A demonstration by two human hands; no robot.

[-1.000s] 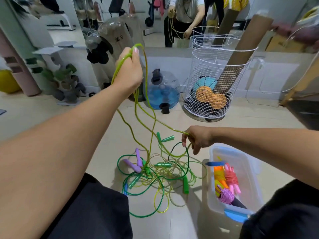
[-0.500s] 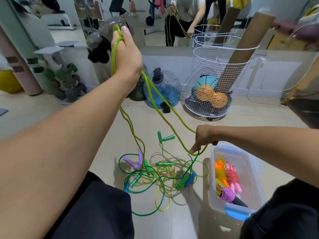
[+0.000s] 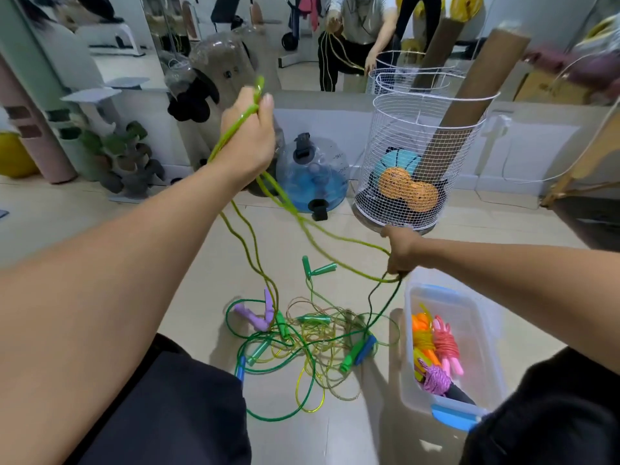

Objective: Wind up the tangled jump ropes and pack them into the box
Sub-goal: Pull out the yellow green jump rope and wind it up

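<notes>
Left hand [image 3: 248, 142] up high, fist wrapped round the green rope [image 3: 302, 226]; right hand [image 3: 399, 251] pinches it just above the box [image 3: 483, 333]. Tangled ropes [image 3: 308, 337] lie left of the box.

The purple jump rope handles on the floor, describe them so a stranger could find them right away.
Start at the tangled pile of green and yellow ropes on the tiled floor. At its left edge lie two purple plastic handles forming a V. Every other handle in the pile is green or blue.
</notes>
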